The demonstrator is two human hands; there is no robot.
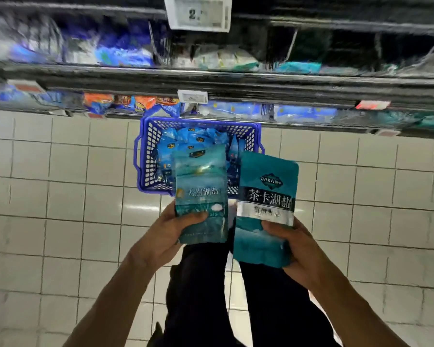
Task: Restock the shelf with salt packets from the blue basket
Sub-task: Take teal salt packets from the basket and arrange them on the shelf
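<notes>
My left hand (168,234) grips the lower end of a teal salt packet (201,186) with white lettering, held upright. My right hand (293,249) grips a second teal salt packet (266,186) with a silver band and dark label, thumb across its front. Both packets hover above the blue basket (145,156), which stands on the tiled floor and holds several light-blue salt packets (186,141). The shelf (236,81) runs across the top of the view, blurred, with blue and teal packets lying on its levels.
White price tags hang on the shelf edges (198,13) (192,96). Orange and blue snack bags (125,102) sit on the lowest shelf at left. White floor tiles (60,196) surround the basket. My dark trouser legs (198,296) stand below the hands.
</notes>
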